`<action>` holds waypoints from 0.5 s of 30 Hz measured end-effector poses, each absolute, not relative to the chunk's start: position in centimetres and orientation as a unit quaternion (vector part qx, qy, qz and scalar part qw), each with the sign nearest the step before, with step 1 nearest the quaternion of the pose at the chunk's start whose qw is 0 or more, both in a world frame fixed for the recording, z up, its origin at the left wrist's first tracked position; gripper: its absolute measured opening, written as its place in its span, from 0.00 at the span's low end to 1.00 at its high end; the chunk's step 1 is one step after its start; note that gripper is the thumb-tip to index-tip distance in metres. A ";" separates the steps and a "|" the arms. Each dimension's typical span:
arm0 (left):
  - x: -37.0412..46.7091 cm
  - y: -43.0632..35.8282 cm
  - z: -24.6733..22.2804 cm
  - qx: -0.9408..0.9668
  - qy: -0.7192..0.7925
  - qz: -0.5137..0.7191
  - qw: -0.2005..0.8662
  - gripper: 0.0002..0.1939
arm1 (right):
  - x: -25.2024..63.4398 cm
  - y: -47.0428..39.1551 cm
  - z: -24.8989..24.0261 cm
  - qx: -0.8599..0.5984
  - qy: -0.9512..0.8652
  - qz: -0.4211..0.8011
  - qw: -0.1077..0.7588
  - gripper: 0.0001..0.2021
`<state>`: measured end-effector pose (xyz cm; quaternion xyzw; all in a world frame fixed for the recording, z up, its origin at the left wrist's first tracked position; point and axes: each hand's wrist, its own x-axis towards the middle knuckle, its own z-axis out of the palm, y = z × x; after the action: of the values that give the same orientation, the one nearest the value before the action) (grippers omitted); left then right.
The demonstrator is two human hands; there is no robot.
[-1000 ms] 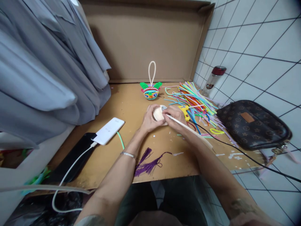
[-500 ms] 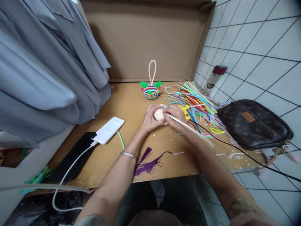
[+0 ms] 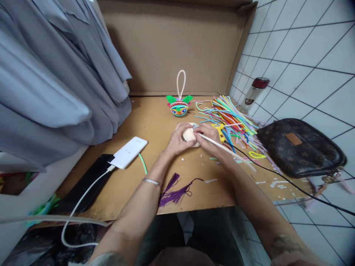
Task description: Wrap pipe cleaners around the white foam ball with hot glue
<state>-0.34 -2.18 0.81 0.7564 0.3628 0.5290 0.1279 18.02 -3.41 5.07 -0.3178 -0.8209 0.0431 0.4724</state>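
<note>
My left hand curls round a pale, cream-coloured rounded piece at the middle of the table. From the other side my right hand pinches a long cream pipe cleaner against that piece. The loose end of the pipe cleaner trails right over my right forearm. Beneath the rounded piece, a whitish disc-like edge shows, mostly hidden by my fingers. Just right of my right hand lies a yellow glue gun. Behind my hands stands a colourful lion-head ornament with green ears and a white loop.
Many coloured pipe cleaners are heaped at the right, near a brown patterned bag and a bottle. Purple tassels lie near the front edge. A white power bank with a cable sits left. A black cord crosses the right side.
Both hands stay at the rounded piece with almost the same grip. The whole view has shifted very slightly; nothing has been let go or taken up.
</note>
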 end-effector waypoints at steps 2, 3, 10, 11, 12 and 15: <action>-0.4 -2.1 0.7 0.758 0.358 0.529 0.132 0.28 | 18.1 -3.3 5.0 -0.318 -0.821 0.041 0.472 0.07; -0.4 -2.1 0.7 0.759 0.356 0.528 0.134 0.28 | 18.1 -3.3 5.0 -0.319 -0.822 0.039 0.471 0.07; -0.6 -2.0 0.7 0.766 0.338 0.527 0.145 0.28 | 18.2 -3.2 5.1 -0.323 -0.829 0.023 0.456 0.06; -0.6 -2.0 0.7 0.768 0.336 0.525 0.145 0.28 | 18.2 -3.3 5.1 -0.324 -0.831 0.018 0.452 0.06; -0.7 -2.0 0.7 0.770 0.334 0.524 0.145 0.28 | 18.2 -3.3 5.1 -0.324 -0.833 0.014 0.447 0.07; -0.7 -1.9 0.6 0.776 0.337 0.514 0.139 0.28 | 18.2 -3.4 5.2 -0.323 -0.837 0.005 0.442 0.07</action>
<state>-0.75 -1.92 0.57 0.7763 0.3369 0.5143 0.1390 18.16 -3.37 5.17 -0.3229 -0.8371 0.0050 0.4415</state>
